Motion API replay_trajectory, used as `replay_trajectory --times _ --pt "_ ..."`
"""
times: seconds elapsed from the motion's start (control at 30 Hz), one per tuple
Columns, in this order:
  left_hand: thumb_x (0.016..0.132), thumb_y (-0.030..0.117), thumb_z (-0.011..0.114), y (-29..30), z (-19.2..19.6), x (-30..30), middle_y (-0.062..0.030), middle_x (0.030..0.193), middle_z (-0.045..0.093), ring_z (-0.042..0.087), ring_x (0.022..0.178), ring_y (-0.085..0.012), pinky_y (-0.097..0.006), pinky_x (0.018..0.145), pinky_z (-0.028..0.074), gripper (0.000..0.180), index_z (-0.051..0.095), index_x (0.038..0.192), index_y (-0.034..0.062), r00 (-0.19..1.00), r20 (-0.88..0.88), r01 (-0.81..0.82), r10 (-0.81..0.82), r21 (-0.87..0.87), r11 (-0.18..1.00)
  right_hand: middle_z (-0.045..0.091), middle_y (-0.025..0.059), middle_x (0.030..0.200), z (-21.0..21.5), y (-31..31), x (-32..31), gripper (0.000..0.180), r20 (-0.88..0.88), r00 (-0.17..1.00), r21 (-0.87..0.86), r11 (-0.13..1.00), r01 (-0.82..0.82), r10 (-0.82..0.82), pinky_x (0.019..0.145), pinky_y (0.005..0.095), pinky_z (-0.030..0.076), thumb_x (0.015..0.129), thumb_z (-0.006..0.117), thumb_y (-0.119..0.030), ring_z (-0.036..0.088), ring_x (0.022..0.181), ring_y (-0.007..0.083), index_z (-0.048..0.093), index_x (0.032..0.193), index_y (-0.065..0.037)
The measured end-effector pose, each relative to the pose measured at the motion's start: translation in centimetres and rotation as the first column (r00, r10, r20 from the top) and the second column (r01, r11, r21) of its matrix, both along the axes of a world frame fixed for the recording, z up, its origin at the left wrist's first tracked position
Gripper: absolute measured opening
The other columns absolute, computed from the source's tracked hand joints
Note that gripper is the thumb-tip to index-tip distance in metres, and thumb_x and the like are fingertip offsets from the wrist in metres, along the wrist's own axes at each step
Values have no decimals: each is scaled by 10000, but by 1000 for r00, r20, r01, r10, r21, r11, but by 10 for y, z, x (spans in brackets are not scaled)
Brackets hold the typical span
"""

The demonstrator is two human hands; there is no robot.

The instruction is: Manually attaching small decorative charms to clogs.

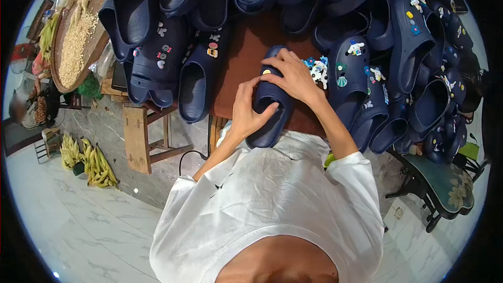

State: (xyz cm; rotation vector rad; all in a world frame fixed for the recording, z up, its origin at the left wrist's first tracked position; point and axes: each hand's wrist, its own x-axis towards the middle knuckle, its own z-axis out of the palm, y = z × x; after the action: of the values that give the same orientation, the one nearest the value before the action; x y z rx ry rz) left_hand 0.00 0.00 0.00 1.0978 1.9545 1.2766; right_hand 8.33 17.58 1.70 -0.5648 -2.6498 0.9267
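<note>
A dark navy foam clog (272, 93) lies at the table's front edge, its toe pointing away from me and its heel against my white shirt. My left hand (247, 111) is closed round the clog's left side, with the thumb reaching over the foot opening. From the right, my right hand (291, 77) bends its fingers over the toe and presses on the top. A small yellow charm (266, 72) shows beside those fingertips. Just right of that hand is a pile of blue and white charms (317, 69). What lies under my right fingertips is hidden.
Navy clogs with charms (348, 68) crowd the right side, and more clogs (131, 8) stand stacked at the left and back. The brown tabletop (238, 57) shows between them. A wooden stool (137, 139) stands lower left, near bananas (97, 165) on the floor.
</note>
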Motion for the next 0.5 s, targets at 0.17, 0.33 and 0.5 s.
replay_trajectory --times 0.17,0.33,0.5 --pt "750 -34 623 3 -26 -2 -219 1208 512 514 1137 -418 -449 981 425 623 447 1346 11 991 -114 -75 75 10 997 547 97 941 6 4 -10 255 120 980 29 986 -164 159 822 404 471 877 673 -312 566 959 284 725 1022 -109" --pt "728 -117 473 7 -29 3 -220 1174 505 536 1114 -405 -413 976 436 616 444 1330 14 979 -172 -104 111 47 993 550 73 891 -5 3 -12 230 -29 983 44 983 -180 181 750 403 452 844 701 -301 567 901 268 660 874 -77" --pt "703 -125 507 8 -31 5 -225 1222 489 475 1177 -419 -448 1029 379 654 442 1341 3 990 -87 -111 111 14 994 552 87 821 -13 1 -12 247 -108 990 -13 996 -92 90 691 394 448 785 744 -255 572 824 276 595 789 -58"
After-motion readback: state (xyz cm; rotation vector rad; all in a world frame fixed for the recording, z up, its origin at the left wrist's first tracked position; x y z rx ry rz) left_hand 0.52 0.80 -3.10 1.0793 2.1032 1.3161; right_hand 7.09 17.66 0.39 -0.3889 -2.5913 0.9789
